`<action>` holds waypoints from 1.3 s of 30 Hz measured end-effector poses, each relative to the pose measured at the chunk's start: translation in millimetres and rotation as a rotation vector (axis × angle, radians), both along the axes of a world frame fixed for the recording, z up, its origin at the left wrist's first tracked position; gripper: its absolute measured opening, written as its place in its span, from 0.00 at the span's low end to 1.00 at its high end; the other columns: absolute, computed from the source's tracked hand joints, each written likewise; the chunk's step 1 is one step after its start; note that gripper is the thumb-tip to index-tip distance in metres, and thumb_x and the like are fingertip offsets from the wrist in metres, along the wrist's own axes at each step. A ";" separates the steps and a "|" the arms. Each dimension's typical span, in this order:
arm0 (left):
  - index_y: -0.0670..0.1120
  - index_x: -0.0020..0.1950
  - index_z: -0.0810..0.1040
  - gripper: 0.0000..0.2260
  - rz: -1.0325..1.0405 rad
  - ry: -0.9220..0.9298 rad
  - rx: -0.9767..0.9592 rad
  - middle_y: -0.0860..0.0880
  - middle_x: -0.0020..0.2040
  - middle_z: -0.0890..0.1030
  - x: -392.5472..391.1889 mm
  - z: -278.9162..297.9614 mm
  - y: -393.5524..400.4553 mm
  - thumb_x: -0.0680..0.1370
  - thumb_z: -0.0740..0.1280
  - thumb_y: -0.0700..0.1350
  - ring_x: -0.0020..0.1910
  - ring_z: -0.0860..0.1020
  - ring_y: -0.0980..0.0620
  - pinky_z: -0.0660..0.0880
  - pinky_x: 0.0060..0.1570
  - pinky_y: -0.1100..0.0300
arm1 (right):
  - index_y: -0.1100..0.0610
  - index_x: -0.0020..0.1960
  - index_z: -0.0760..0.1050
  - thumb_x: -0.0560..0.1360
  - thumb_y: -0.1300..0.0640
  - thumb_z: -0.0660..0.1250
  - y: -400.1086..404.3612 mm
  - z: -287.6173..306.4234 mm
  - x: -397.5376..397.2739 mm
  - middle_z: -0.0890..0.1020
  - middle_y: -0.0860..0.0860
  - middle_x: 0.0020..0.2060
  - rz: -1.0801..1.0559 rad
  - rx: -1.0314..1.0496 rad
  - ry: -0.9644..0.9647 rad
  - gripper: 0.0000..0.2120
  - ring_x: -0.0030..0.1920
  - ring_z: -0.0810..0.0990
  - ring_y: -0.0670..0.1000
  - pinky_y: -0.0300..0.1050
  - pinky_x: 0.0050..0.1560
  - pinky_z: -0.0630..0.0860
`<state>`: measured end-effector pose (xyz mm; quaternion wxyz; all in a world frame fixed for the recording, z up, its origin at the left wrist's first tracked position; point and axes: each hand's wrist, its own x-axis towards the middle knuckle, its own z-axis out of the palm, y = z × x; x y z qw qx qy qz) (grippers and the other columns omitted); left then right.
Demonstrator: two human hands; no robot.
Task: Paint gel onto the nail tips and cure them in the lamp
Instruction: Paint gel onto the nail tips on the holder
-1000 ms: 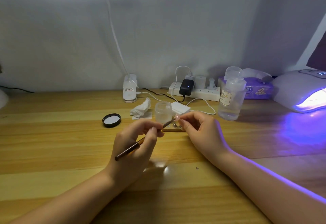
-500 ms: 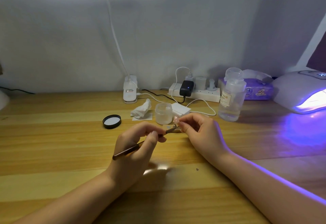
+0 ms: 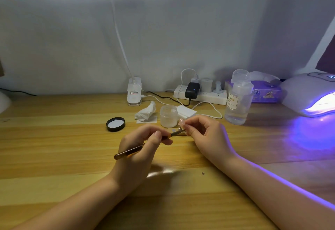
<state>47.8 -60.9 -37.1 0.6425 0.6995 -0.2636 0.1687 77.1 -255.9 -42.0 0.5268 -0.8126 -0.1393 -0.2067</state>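
My left hand (image 3: 139,150) grips a thin brown gel brush (image 3: 129,152) like a pen, its bristle end pointing right. My right hand (image 3: 204,135) pinches a small pale pink nail tip (image 3: 181,122) between thumb and fingers, and the brush end touches it. Just behind the hands stands an open frosted gel jar (image 3: 168,116). Its black lid (image 3: 115,124) lies to the left on the wooden table (image 3: 54,148). The curing lamp (image 3: 308,93) glows violet at the far right.
A clear liquid bottle (image 3: 237,101) stands right of the jar. A crumpled wipe (image 3: 146,112), a white pad (image 3: 186,112), a power strip (image 3: 201,93) with cables and a purple tissue pack (image 3: 266,93) line the back. A desk lamp clamp (image 3: 134,92) stands at the wall.
Both hands dropped slightly toward the table and stayed together. The brush end moved a little along the nail tip held in my right hand.
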 end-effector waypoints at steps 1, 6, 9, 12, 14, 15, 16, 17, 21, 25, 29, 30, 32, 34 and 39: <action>0.44 0.48 0.82 0.12 -0.004 -0.004 -0.011 0.45 0.43 0.85 -0.1 0.0 -0.5 0.76 0.62 0.49 0.45 0.84 0.47 0.80 0.48 0.54 | 0.54 0.50 0.82 0.75 0.61 0.70 0.0 -0.1 0.1 0.84 0.45 0.40 0.002 0.006 0.005 0.05 0.43 0.82 0.41 0.32 0.44 0.75; 0.43 0.49 0.81 0.13 0.043 -0.010 -0.033 0.45 0.43 0.85 5.0 -0.8 -0.3 0.77 0.61 0.50 0.44 0.84 0.50 0.78 0.46 0.60 | 0.55 0.49 0.80 0.76 0.64 0.68 -0.2 1.4 -0.7 0.83 0.48 0.40 0.041 0.010 0.032 0.06 0.43 0.82 0.44 0.37 0.47 0.78; 0.44 0.50 0.81 0.13 0.078 -0.014 -0.004 0.47 0.44 0.85 7.6 -1.6 0.6 0.77 0.61 0.51 0.45 0.83 0.51 0.78 0.45 0.62 | 0.54 0.50 0.80 0.76 0.64 0.67 -0.9 2.7 -1.2 0.84 0.49 0.41 0.077 0.025 0.055 0.07 0.44 0.83 0.46 0.40 0.48 0.79; 0.45 0.51 0.81 0.11 0.097 -0.023 0.010 0.48 0.45 0.85 8.8 -2.9 1.1 0.79 0.62 0.49 0.47 0.83 0.49 0.78 0.45 0.60 | 0.54 0.50 0.79 0.76 0.64 0.67 -0.8 2.8 -1.8 0.84 0.49 0.41 0.099 0.026 0.050 0.07 0.44 0.82 0.46 0.39 0.46 0.79; 0.45 0.52 0.81 0.12 0.101 -0.032 0.010 0.48 0.45 0.85 8.4 -2.8 1.2 0.78 0.61 0.50 0.47 0.83 0.49 0.78 0.45 0.59 | 0.55 0.50 0.79 0.76 0.63 0.67 -0.7 2.6 -1.9 0.84 0.49 0.41 0.103 0.031 0.048 0.06 0.44 0.82 0.46 0.39 0.46 0.79; 0.45 0.52 0.81 0.13 0.097 -0.036 0.009 0.48 0.45 0.85 8.0 -2.5 1.0 0.78 0.61 0.51 0.47 0.83 0.49 0.78 0.45 0.59 | 0.54 0.50 0.79 0.76 0.63 0.68 -0.7 2.5 -1.9 0.84 0.49 0.41 0.101 0.033 0.047 0.06 0.44 0.83 0.46 0.39 0.47 0.79; 0.44 0.52 0.81 0.14 0.088 -0.040 0.009 0.47 0.46 0.85 7.4 -2.2 0.8 0.78 0.60 0.51 0.47 0.83 0.49 0.78 0.46 0.59 | 0.54 0.50 0.80 0.76 0.63 0.68 -0.8 2.5 -1.9 0.84 0.49 0.41 0.099 0.033 0.045 0.07 0.44 0.82 0.46 0.39 0.47 0.79; 0.44 0.53 0.81 0.14 0.077 -0.042 0.011 0.47 0.46 0.85 6.7 -2.1 0.3 0.78 0.61 0.51 0.47 0.83 0.49 0.78 0.46 0.59 | 0.54 0.50 0.80 0.76 0.63 0.68 -0.8 2.5 -1.8 0.84 0.49 0.41 0.098 0.033 0.042 0.07 0.44 0.82 0.46 0.39 0.47 0.79; 0.41 0.52 0.81 0.15 0.033 -0.015 0.004 0.45 0.46 0.85 4.5 -2.0 -0.3 0.77 0.62 0.50 0.48 0.84 0.47 0.80 0.48 0.54 | 0.54 0.50 0.80 0.76 0.63 0.68 -0.5 2.0 -1.6 0.84 0.49 0.41 0.094 0.047 0.039 0.07 0.43 0.83 0.45 0.38 0.46 0.79; 0.43 0.51 0.82 0.13 -0.007 -0.006 0.006 0.46 0.45 0.85 2.3 -1.5 0.3 0.77 0.62 0.49 0.47 0.84 0.45 0.80 0.49 0.52 | 0.56 0.50 0.81 0.75 0.65 0.68 -1.4 1.8 -1.0 0.84 0.49 0.39 0.077 0.048 0.038 0.07 0.42 0.82 0.45 0.37 0.45 0.78; 0.43 0.50 0.81 0.13 -0.032 -0.011 -0.012 0.46 0.45 0.85 2.0 -2.1 -0.2 0.78 0.62 0.48 0.47 0.84 0.45 0.79 0.49 0.53 | 0.57 0.50 0.81 0.75 0.65 0.68 -0.9 1.4 -0.6 0.84 0.49 0.40 0.068 0.051 0.037 0.07 0.43 0.83 0.46 0.39 0.46 0.79; 0.42 0.51 0.81 0.13 -0.020 -0.019 -0.022 0.45 0.45 0.84 2.6 -2.3 -0.4 0.78 0.62 0.49 0.47 0.83 0.44 0.79 0.49 0.54 | 0.57 0.50 0.81 0.75 0.65 0.68 -0.7 1.5 -0.7 0.84 0.49 0.40 0.071 0.058 0.037 0.07 0.43 0.83 0.46 0.39 0.46 0.79; 0.43 0.52 0.80 0.13 0.019 -0.038 -0.026 0.46 0.46 0.84 4.3 -2.8 -0.3 0.78 0.61 0.50 0.48 0.83 0.46 0.79 0.48 0.56 | 0.57 0.50 0.81 0.75 0.64 0.68 -0.3 2.0 -0.7 0.84 0.49 0.41 0.077 0.067 0.031 0.06 0.44 0.83 0.45 0.39 0.47 0.79; 0.43 0.54 0.80 0.14 0.046 -0.054 0.001 0.47 0.47 0.84 5.4 -3.0 -0.4 0.78 0.61 0.50 0.48 0.83 0.49 0.78 0.47 0.59 | 0.58 0.50 0.81 0.75 0.64 0.69 0.0 2.4 -0.9 0.84 0.49 0.41 0.078 0.062 0.023 0.06 0.44 0.83 0.45 0.39 0.48 0.79; 0.43 0.55 0.81 0.14 0.019 -0.024 0.032 0.48 0.48 0.85 4.8 -2.9 -0.1 0.77 0.63 0.50 0.49 0.83 0.50 0.79 0.48 0.59 | 0.58 0.51 0.81 0.75 0.64 0.69 -0.1 2.0 -1.3 0.84 0.47 0.42 0.073 0.045 0.000 0.06 0.44 0.82 0.42 0.33 0.46 0.77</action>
